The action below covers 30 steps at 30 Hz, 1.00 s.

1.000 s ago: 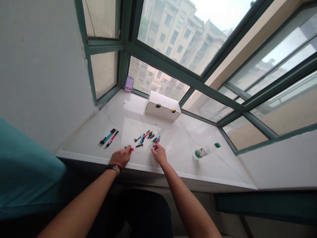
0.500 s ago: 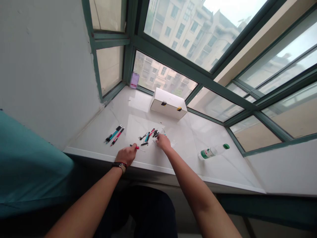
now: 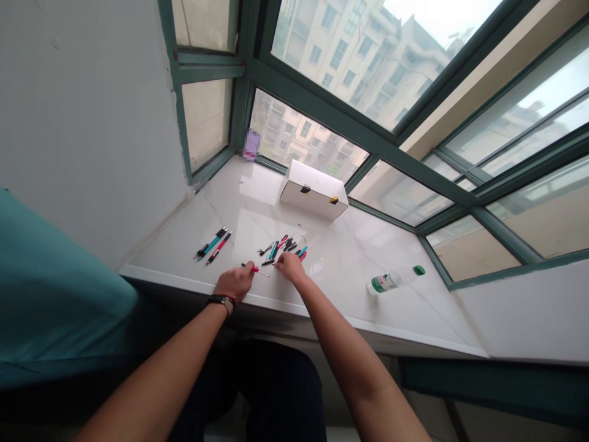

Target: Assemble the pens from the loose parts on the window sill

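Observation:
My left hand (image 3: 235,283) is closed on a red and black pen part (image 3: 256,270), from which a thin pale refill (image 3: 264,274) sticks out to the right. To its right, my right hand (image 3: 291,267) is bent low over the counter with its fingertips pinched together. A small thing may be between them, but I cannot make it out. Just beyond the right fingers lies a loose pile of black, teal and red pen parts (image 3: 275,250). A short black piece (image 3: 267,263) lies beside the fingertips. Teal and red barrels (image 3: 302,252) show past the right knuckles.
A black pen (image 3: 217,235), a teal pen (image 3: 212,244) and a red pen (image 3: 219,248) lie side by side at left. A white box (image 3: 313,191) stands by the window. A plastic bottle (image 3: 396,279) lies at right. Clear plastic (image 3: 318,266) rests near the right wrist.
My right hand has moved left along the pile, closer to my left hand, uncovering the teal and red barrels. My left hand stays in place with the pen part.

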Motion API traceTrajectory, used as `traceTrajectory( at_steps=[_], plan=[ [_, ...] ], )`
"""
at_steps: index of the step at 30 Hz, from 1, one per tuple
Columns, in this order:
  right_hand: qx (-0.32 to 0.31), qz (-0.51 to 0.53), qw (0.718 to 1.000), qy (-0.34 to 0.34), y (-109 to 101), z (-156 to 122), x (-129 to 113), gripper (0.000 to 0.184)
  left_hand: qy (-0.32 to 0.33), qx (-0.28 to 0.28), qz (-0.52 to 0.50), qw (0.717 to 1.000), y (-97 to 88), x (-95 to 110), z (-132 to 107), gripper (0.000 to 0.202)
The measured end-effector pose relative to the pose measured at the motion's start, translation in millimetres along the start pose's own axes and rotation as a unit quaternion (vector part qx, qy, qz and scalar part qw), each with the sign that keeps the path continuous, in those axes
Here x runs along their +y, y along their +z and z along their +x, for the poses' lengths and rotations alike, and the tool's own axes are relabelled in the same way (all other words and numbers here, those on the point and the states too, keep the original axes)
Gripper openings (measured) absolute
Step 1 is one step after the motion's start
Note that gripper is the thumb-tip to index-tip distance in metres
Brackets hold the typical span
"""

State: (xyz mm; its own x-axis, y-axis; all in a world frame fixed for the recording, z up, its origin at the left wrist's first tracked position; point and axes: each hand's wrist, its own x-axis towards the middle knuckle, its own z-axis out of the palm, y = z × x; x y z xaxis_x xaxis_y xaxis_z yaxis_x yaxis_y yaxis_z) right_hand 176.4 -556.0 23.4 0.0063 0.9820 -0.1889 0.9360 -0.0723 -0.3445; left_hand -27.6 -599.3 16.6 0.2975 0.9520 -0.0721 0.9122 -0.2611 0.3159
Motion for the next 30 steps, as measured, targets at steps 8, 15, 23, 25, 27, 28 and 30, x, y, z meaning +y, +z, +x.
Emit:
traceTrajectory(
  at_steps=[8, 15, 23, 25, 27, 28, 30],
  plan=[
    [0.002, 0.003, 1.0, 0.006, 2.9, -5.2, -2.6, 0.006, -0.002, -0.002, -0.011, 1.0, -2.0, 0.8, -0.7, 0.042],
    [0.089, 0.489, 0.866, 0.063, 21.1, -50.2, -3.1, 0.026, -0.005, -0.001, -0.005, 1.0, -0.4, 1.0, -0.8, 0.043],
    [0.181, 0.73, 0.653, 0.086, 45.1, -116.6, -51.7, 0.038, -0.001, 0.012, 0.004, 1.0, 0.6, 1.0, -0.6, 0.043],
    [0.212, 0.714, 0.663, 0.078, 43.6, -121.6, -64.0, 0.035, -0.001, 0.009, 0.003, 1.0, -0.6, 1.4, -0.7, 0.042],
    [0.243, 0.684, 0.685, 0.069, 40.2, -123.4, -70.9, 0.033, 0.0, 0.006, -0.003, 1.0, -1.8, 1.8, -1.0, 0.042],
    [0.256, 0.664, 0.7, 0.065, 38.2, -123.7, -72.5, 0.032, -0.001, 0.005, -0.007, 1.0, -2.3, 2.1, -1.2, 0.042],
    [0.274, 0.619, 0.734, 0.06, 34.1, -123.9, -73.1, 0.032, -0.005, 0.004, -0.012, 1.0, -2.6, 2.5, -1.4, 0.043]
  ],
)
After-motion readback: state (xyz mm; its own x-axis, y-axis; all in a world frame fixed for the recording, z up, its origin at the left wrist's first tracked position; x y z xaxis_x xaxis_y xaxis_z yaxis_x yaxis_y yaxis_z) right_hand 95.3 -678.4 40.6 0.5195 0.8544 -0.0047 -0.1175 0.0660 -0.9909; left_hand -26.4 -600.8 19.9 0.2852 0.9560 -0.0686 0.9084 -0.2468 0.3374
